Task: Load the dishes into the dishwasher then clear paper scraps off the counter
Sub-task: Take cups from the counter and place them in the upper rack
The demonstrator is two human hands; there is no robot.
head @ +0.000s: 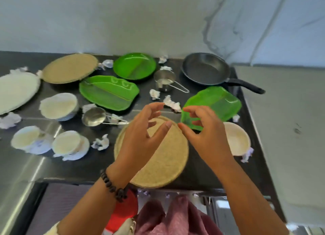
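While a tan plate (159,157) lies on the counter (202,173) under both hands, the left hand (140,134) and right hand (205,134) hover above it, fingers loosely spread, holding nothing. A paper scrap (172,104) sits just beyond the fingertips, a green plate (212,106) beyond the right hand.

Behind everything there's a pale whitish wall (123,18) with grey marble-like veining (212,32) running down its right part, lit pretty evenly and softly. The dark, glossy black stone surface (73,166) runs along under it, with a brushed stainless-steel section (19,171) at the near left catching a streak of light. Off to the right sits a plain light grey panel (288,122), lower than the wall.
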